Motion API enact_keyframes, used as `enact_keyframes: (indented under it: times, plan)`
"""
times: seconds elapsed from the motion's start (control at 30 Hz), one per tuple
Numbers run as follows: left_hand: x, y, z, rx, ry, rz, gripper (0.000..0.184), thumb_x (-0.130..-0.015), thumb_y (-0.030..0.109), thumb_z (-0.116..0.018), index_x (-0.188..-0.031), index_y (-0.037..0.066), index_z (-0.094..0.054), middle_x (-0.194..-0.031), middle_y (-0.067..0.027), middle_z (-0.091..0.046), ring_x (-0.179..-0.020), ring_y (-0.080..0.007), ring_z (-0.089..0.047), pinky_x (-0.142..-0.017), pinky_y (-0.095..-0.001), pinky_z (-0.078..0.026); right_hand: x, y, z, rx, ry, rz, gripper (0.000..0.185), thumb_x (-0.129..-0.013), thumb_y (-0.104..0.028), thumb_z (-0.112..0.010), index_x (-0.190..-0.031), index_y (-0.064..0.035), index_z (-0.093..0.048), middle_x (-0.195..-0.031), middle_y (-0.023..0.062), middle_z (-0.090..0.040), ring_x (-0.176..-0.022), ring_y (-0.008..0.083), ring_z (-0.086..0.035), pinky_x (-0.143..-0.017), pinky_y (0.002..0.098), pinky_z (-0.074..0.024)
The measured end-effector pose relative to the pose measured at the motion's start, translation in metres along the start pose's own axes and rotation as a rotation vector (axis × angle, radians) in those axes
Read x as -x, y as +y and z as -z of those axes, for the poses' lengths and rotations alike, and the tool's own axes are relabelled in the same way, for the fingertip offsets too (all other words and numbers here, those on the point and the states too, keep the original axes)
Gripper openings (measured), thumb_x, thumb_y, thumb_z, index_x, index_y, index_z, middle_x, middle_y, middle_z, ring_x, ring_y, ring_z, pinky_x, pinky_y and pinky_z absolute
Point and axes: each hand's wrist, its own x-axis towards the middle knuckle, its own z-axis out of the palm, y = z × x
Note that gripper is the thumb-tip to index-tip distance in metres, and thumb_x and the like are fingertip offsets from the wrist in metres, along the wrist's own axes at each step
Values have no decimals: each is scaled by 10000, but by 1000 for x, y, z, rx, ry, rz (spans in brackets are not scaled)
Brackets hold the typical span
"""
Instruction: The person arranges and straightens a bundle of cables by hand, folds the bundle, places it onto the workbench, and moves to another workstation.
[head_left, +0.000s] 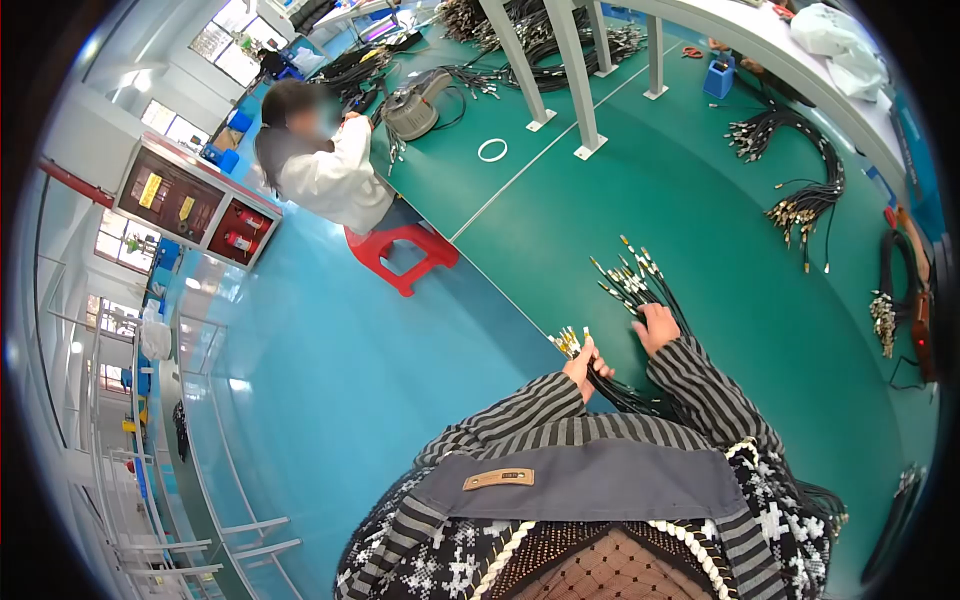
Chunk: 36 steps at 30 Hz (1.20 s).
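Two bunches of thin black cables are at the person's hands, over the near edge of a green counter. The left hand grips the near bunch, its fingers wrapped around the cables just below the metal tips; held there, the tips probably stay gathered and easy to see while the loose lengths trail toward the body. The right hand rests at the far bunch, fingers bent over the cables; whether they pinch any or merely lie on them, one cannot tell. That bunch's ends fan out on the counter, pointing away from the person, perhaps so that single cables can be told apart.

Farther off, a white ring lies flat near the legs of a white rack. More cables lie in a curved bundle to the right, likely set aside to leave elbow room. A co-worker in a white top sits on a red stool at the counter's left side, beside a grey machine.
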Motion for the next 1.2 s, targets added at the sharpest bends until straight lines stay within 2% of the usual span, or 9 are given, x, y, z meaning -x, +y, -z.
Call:
enact_keyframes:
  times: [0.1, 0.53, 0.57, 0.6, 0.7, 0.77, 1.03, 1.1, 1.2]
  plan:
    - [2, 5, 5, -108, -156, 54, 257, -823, 327, -533, -783, 75, -506, -470, 25, -334, -411, -109, -352, -497, -266, -380, -11, 15, -8, 349, -224, 74, 147, -702, -166, -594, -780, -83, -501, -874, 72, -470, -796, 246, -465, -668, 318, -416]
    - [9, 1, 6, -232, -173, -88, 270, -811, 306, -551, -892, 50, -522, -459, 33, -295, -427, -94, -345, -492, -267, -376, -20, 39, -37, 507, -178, -19, 225, -660, -202, -577, -847, -102, -502, -893, 82, -475, -790, 265, -484, -584, 365, -440]
    - [7, -2, 10, -249, -165, -126, 279, -811, 309, -550, -893, 44, -523, -463, 31, -298, -428, -96, -347, -487, -272, -379, -15, 36, -34, 373, 61, 126, 213, -661, -191, -575, -846, -109, -508, -903, 87, -481, -798, 266, -477, -602, 364, -434]
    - [3, -2, 15, -198, -204, -82, 289, -817, 314, -539, -900, 38, -523, -475, 26, -306, -437, -99, -351, -510, -273, -389, -15, 27, -23, 285, 76, 167, 183, -688, -170, -564, -847, -104, -504, -842, 80, -506, -741, 245, -490, -599, 336, -420]
    - [6, -3, 19, -149, -143, 12, 295, -822, 318, -534, -941, 48, -520, -498, 26, -296, -469, -102, -352, -555, -266, -391, 3, -8, 6, -183, -81, -210, 133, -742, -147, -545, -827, -63, -486, -628, 38, -499, -538, 188, -484, -530, 282, -393]
    - [5, -5, 22, -152, -151, 5, 303, -822, 322, -533, -957, 52, -517, -517, 22, -303, -469, -103, -345, -555, -268, -388, 9, -17, 9, -418, -63, -250, 142, -759, -174, -553, -840, -70, -500, -620, 22, -496, -529, 137, -463, -507, 255, -382]
    - [21, -9, 15, -156, -93, -87, 307, -821, 318, -536, -953, 41, -517, -570, 0, -369, -487, -109, -376, -541, -268, -386, 5, -76, 36, -490, -295, -294, 221, -730, -266, -599, -881, -104, -599, -561, 18, -496, -514, 119, -447, -484, 242, -374]
    - [19, -11, 15, -153, -62, -124, 309, -818, 317, -541, -946, 37, -519, -589, -8, -393, -497, -112, -391, -538, -267, -387, 13, -79, 29, -529, -323, -249, 145, -764, -196, -570, -807, -59, -593, -543, 12, -491, -486, 93, -418, -452, 218, -335]
    - [15, -9, 20, -166, -136, -108, 292, -813, 318, -548, -901, 41, -527, -595, -15, -408, -506, -118, -405, -540, -265, -391, 31, -91, 33, -815, -410, -420, 116, -758, -162, -560, -772, -48, -577, -570, 23, -521, -495, 98, -436, -455, 215, -336]
